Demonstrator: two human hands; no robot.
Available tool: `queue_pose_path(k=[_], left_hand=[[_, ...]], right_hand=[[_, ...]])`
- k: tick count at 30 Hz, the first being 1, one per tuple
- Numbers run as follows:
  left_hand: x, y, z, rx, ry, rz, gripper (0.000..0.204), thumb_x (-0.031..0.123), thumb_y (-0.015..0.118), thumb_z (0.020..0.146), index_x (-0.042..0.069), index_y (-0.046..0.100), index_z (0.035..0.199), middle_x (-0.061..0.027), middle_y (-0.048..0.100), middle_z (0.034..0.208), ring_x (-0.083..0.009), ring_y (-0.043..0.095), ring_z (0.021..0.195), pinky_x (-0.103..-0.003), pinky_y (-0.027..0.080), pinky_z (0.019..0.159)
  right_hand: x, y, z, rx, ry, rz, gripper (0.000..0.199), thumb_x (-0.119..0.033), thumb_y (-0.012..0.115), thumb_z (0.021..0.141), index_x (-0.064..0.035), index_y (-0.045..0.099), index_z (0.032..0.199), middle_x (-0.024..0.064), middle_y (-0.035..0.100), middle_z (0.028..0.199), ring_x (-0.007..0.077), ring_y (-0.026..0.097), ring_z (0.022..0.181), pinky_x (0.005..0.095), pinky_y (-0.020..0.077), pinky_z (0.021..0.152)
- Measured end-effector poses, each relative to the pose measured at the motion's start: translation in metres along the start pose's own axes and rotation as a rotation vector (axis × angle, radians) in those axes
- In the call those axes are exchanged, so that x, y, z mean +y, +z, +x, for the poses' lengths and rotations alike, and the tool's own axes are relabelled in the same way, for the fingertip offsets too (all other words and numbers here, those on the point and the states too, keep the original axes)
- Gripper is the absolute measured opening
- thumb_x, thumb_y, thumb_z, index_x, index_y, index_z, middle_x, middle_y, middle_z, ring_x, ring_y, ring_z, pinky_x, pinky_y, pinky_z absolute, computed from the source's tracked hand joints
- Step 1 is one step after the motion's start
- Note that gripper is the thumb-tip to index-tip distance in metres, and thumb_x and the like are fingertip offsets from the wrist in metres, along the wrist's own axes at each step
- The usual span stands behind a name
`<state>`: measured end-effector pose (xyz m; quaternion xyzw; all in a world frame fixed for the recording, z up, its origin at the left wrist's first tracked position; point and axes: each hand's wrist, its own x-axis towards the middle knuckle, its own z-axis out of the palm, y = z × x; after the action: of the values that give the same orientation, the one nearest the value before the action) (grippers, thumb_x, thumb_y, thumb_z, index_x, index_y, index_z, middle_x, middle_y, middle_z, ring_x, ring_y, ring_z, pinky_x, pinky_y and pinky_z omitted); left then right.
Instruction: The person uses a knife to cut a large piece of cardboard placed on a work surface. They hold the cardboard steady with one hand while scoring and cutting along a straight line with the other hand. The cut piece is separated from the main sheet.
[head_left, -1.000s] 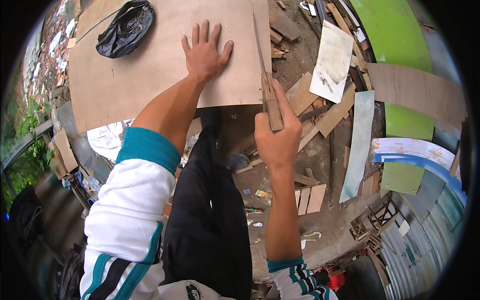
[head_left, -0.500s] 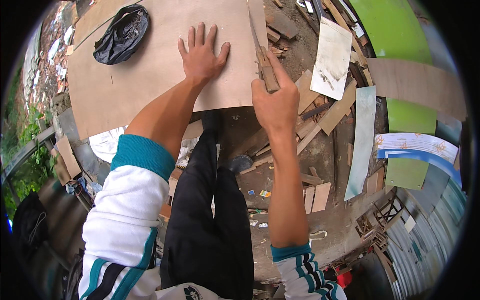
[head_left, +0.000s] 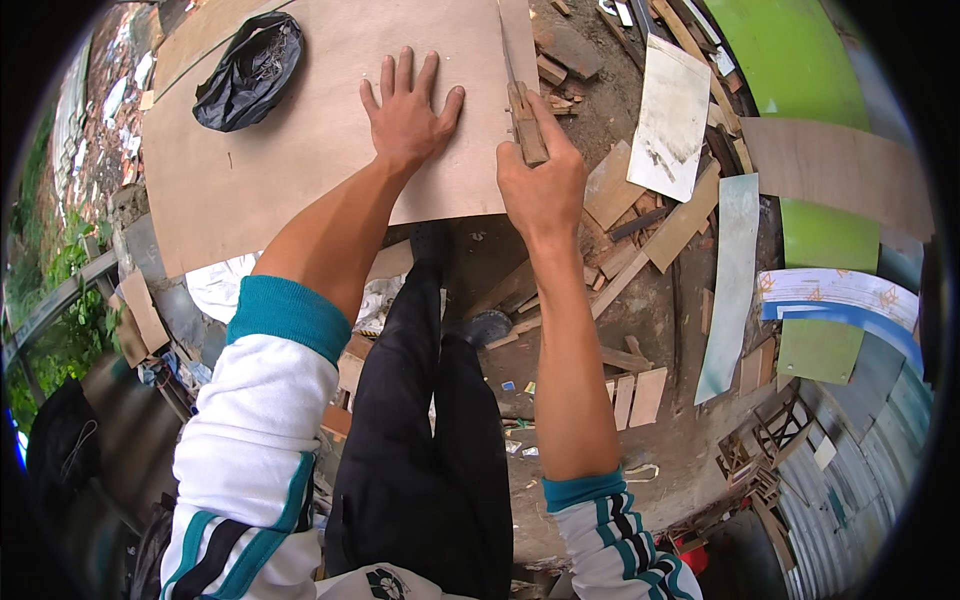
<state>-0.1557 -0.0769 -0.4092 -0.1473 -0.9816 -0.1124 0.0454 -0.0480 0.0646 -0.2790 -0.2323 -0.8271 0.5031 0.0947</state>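
Note:
A wide brown plywood sheet (head_left: 310, 130) lies in front of me. Flat on its surface rests my left hand (head_left: 408, 115), fingers spread, nothing in it. At the sheet's right edge my right hand (head_left: 543, 185) is closed round the wooden handle (head_left: 526, 125) of a handsaw, index finger stretched along it. The saw's thin blade (head_left: 506, 50) points away from me, close along that edge; its far end is cut off by the top of the view. A black plastic bag (head_left: 250, 72), rolled open with small nails or metal bits inside, sits on the sheet's far left.
Wood offcuts (head_left: 675, 225) litter the ground to the right, with a stained white board (head_left: 668, 118) and a pale strip (head_left: 729, 285) among them. Further right are green panels (head_left: 790, 60) and corrugated metal sheets (head_left: 850, 500). My foot (head_left: 487, 328) stands beside scraps below the sheet.
My right hand and the saw have moved a little forward, away from me, along the sheet's edge. My left hand stays flat in place; the whole view has shifted slightly.

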Motion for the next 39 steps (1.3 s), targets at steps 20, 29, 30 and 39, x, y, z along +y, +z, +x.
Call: queue_pose_path(k=[20, 29, 30, 39], left_hand=[[-0.02, 0.002, 0.003, 0.053, 0.001, 0.038, 0.067, 0.057, 0.047, 0.096, 0.021, 0.042, 0.153, -0.0122, 0.033, 0.161, -0.0329, 0.023, 0.151, -0.061, 0.008, 0.121], [0.005, 0.003, 0.01, 0.029, 0.004, -0.006, 0.068, 0.057, 0.048, 0.096, 0.021, 0.042, 0.153, -0.0121, 0.032, 0.162, -0.033, 0.022, 0.152, -0.061, 0.007, 0.121], [0.005, 0.003, 0.013, 0.033, 0.008, -0.01, 0.068, 0.057, 0.048, 0.096, 0.022, 0.042, 0.153, -0.0121, 0.031, 0.162, -0.0328, 0.021, 0.152, -0.061, 0.007, 0.121], [-0.018, -0.006, 0.001, -0.025, -0.019, 0.039, 0.07, 0.058, 0.047, 0.096, 0.021, 0.038, 0.155, -0.0126, 0.028, 0.163, -0.0331, 0.018, 0.153, -0.061, 0.007, 0.121]], right_hand=[[-0.023, -0.014, -0.064, -0.021, 0.111, 0.114, 0.06, 0.0, 0.054, 0.078, 0.0059, 0.056, 0.137, 0.0206, 0.07, 0.12, 0.0216, 0.068, 0.105, 0.03, 0.0513, 0.091], [-0.011, -0.001, 0.047, -0.031, 0.066, -0.009, 0.055, -0.01, 0.057, 0.078, 0.0027, 0.061, 0.131, 0.0292, 0.07, 0.105, 0.0399, 0.071, 0.094, 0.0416, 0.0539, 0.089], [-0.016, 0.0, 0.057, -0.037, 0.083, -0.036, 0.056, -0.012, 0.057, 0.078, 0.0015, 0.061, 0.132, 0.0294, 0.07, 0.103, 0.0409, 0.071, 0.094, 0.0428, 0.0539, 0.089], [-0.062, -0.041, -0.073, -0.099, 0.136, 0.054, 0.06, -0.003, 0.057, 0.078, 0.0026, 0.055, 0.138, 0.0304, 0.068, 0.112, 0.0402, 0.072, 0.097, 0.0412, 0.0559, 0.083]])
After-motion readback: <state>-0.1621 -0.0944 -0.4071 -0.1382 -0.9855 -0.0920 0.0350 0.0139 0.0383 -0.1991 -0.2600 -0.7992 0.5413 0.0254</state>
